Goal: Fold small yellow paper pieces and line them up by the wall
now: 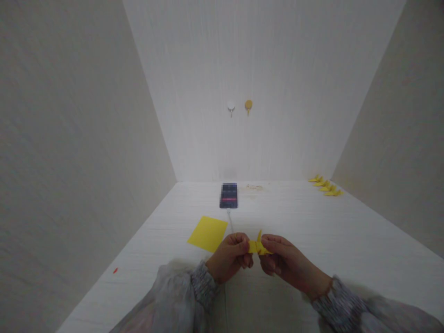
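Note:
Between my two hands is a small folded yellow origami crane [257, 247], one thin point of it sticking upward. My left hand [233, 253] pinches its left side between thumb and fingers. On the right side, my right hand [282, 255] grips the paper the same way, covering part of it. A flat sheet of yellow origami paper [207, 233] lies on the white table just left of my left hand. Several finished yellow paper cranes [326, 186] stand in a slanting row at the table's back right corner.
A phone [229, 195] with a white cable [230, 221] lies near the back wall. A small red scrap [115, 270] rests by the left edge. Two hooks, one white [231, 106] and one yellowish [248, 105], are on the back wall; side walls enclose the table.

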The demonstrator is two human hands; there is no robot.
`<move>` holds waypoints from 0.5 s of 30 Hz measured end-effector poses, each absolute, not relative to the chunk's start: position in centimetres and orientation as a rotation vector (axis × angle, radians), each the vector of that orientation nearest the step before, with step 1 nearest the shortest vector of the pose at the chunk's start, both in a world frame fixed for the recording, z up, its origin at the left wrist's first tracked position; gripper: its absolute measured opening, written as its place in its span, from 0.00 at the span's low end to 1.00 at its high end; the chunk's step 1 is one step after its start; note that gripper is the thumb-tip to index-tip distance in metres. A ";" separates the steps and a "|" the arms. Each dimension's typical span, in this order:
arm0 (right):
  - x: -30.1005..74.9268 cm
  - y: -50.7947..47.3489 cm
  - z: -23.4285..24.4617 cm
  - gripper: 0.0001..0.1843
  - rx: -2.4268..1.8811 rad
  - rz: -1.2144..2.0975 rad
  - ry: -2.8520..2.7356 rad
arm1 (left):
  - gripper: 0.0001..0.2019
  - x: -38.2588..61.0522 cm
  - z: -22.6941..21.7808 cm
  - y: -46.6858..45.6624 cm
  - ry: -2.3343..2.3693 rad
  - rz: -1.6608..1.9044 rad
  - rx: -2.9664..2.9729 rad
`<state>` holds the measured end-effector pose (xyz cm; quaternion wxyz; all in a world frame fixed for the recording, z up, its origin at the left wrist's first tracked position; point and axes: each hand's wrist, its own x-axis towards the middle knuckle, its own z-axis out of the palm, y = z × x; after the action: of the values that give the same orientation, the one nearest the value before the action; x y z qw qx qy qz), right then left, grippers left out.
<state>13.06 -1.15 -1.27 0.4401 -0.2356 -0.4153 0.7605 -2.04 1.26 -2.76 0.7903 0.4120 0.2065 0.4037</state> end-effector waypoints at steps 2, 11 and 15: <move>13.0 -1.2 -1.2 0.12 -0.569 1.891 -1.027 | 0.17 -2.0 -2.9 1.3 0.421 0.870 0.885; 13.2 -1.0 -1.1 0.12 -0.532 1.883 -1.003 | 0.16 -2.1 -3.0 1.4 0.317 0.924 0.885; 13.1 -1.1 -1.2 0.12 -0.512 1.892 -1.001 | 0.15 -2.1 -3.0 1.4 0.281 0.933 0.888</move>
<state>13.13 -1.10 -1.16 0.4534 -0.2073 -0.4055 0.7662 -2.08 1.36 -2.97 0.7906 0.4124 0.1305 0.4333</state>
